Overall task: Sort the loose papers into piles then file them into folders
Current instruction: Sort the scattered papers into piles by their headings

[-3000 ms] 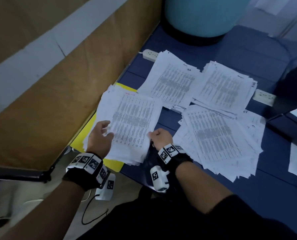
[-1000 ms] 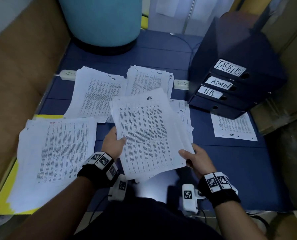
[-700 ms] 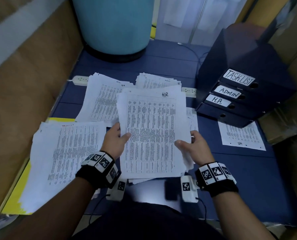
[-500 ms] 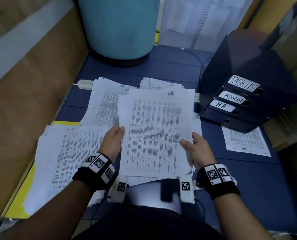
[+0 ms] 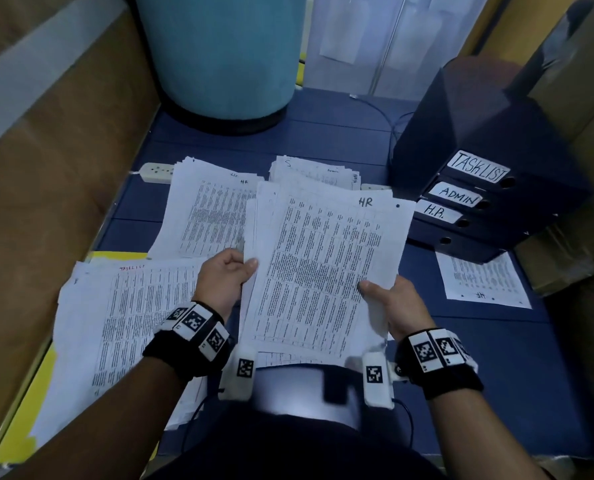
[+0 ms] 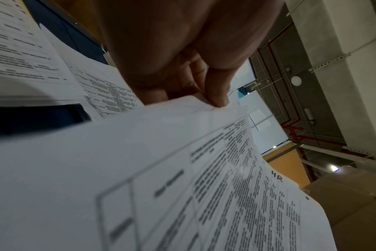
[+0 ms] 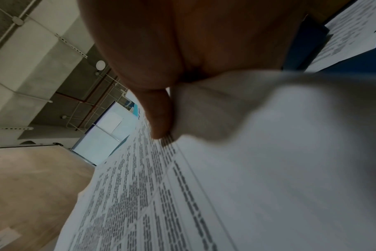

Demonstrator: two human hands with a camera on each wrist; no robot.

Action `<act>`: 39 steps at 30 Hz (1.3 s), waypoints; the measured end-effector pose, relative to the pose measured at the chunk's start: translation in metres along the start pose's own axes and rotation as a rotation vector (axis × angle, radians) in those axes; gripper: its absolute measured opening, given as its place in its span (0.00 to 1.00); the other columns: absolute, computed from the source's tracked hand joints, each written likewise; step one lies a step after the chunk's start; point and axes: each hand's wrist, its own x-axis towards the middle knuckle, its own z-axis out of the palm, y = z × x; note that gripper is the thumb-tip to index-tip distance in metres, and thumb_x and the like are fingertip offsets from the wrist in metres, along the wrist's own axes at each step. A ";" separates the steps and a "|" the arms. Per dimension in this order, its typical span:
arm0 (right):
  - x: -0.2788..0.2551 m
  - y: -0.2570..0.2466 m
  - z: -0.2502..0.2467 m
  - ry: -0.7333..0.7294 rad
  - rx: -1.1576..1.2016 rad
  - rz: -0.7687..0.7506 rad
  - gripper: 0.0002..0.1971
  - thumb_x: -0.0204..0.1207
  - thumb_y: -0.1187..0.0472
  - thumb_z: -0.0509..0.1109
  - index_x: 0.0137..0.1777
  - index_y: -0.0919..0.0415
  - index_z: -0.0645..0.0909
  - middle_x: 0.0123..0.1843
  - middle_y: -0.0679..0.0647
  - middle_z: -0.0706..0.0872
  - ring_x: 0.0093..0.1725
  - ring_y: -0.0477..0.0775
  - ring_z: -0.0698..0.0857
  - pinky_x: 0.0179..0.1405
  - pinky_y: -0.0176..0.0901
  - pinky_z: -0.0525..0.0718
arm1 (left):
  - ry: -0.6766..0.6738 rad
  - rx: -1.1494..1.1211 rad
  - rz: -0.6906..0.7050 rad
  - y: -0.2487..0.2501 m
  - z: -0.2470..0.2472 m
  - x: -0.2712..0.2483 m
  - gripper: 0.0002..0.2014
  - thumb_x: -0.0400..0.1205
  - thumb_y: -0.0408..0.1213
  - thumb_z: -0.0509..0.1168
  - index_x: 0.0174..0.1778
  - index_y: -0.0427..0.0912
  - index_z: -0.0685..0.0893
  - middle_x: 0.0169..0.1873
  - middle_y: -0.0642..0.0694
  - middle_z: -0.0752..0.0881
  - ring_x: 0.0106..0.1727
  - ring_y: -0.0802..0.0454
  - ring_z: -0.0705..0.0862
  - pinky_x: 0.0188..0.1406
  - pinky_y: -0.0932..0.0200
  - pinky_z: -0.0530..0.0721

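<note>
White HR paper stack (image 5: 323,271) pinched in both hands' fingers (image 5: 250,263), labelled dark folders (image 5: 468,202) nearby, contents unseen

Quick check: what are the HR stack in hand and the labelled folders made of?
HR stack: thin matte printer paper; the sheets bow and fan where the left hand and right hand grip them. Labelled folders: rigid, dark, probably coated board; flat spines with finger holes and white handwritten labels.

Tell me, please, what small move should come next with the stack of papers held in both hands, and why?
Probably carry the stack right toward the H.R. folder. Its top sheet is marked HR, and the left hand and right hand already grip its side edges, holding it above the blue surface.
</note>
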 end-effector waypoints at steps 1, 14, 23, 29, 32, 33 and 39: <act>0.000 -0.001 0.001 0.002 -0.003 0.000 0.08 0.75 0.61 0.77 0.53 0.57 0.87 0.49 0.53 0.93 0.52 0.61 0.90 0.60 0.60 0.85 | 0.008 -0.005 -0.002 0.001 -0.001 0.000 0.12 0.80 0.29 0.69 0.32 0.41 0.75 0.30 0.39 0.82 0.27 0.50 0.77 0.26 0.62 0.76; 0.002 -0.007 -0.010 0.083 0.005 -0.014 0.09 0.76 0.64 0.75 0.55 0.61 0.86 0.49 0.58 0.92 0.50 0.63 0.90 0.53 0.57 0.86 | 0.055 0.098 0.031 0.007 -0.001 -0.005 0.10 0.79 0.26 0.69 0.48 0.47 0.81 0.52 0.42 0.89 0.54 0.45 0.88 0.61 0.41 0.83; -0.010 -0.022 -0.065 0.404 0.295 -0.076 0.15 0.79 0.63 0.72 0.65 0.61 0.80 0.51 0.52 0.88 0.50 0.50 0.86 0.53 0.40 0.80 | 0.130 0.267 0.089 0.009 -0.008 0.001 0.16 0.83 0.25 0.62 0.61 0.49 0.75 0.55 0.49 0.84 0.58 0.48 0.84 0.64 0.42 0.81; -0.012 -0.019 -0.062 0.294 0.337 -0.081 0.07 0.79 0.68 0.70 0.55 0.59 0.83 0.53 0.57 0.91 0.52 0.58 0.90 0.51 0.49 0.86 | 0.063 0.304 0.122 0.010 -0.009 0.000 0.39 0.82 0.23 0.61 0.79 0.68 0.58 0.77 0.46 0.71 0.77 0.47 0.70 0.73 0.41 0.73; -0.009 -0.019 -0.047 0.142 0.359 -0.119 0.09 0.79 0.72 0.68 0.53 0.59 0.83 0.49 0.52 0.92 0.47 0.51 0.91 0.45 0.43 0.88 | -0.035 0.423 0.249 0.018 -0.004 -0.008 0.37 0.83 0.19 0.56 0.78 0.66 0.63 0.78 0.62 0.63 0.74 0.58 0.72 0.72 0.57 0.72; -0.008 -0.019 -0.042 0.083 0.361 -0.130 0.10 0.76 0.70 0.72 0.55 0.59 0.83 0.47 0.50 0.93 0.46 0.49 0.91 0.41 0.38 0.88 | -0.051 0.447 0.260 0.019 -0.002 -0.009 0.33 0.84 0.19 0.54 0.74 0.63 0.70 0.76 0.61 0.67 0.60 0.61 0.83 0.58 0.64 0.81; -0.002 -0.015 -0.015 -0.117 0.314 -0.107 0.42 0.43 0.45 0.90 0.59 0.60 0.84 0.57 0.55 0.91 0.58 0.54 0.89 0.49 0.39 0.87 | -0.083 0.256 0.128 0.023 0.010 -0.007 0.15 0.83 0.22 0.59 0.43 0.41 0.89 0.43 0.47 0.90 0.54 0.39 0.87 0.67 0.41 0.80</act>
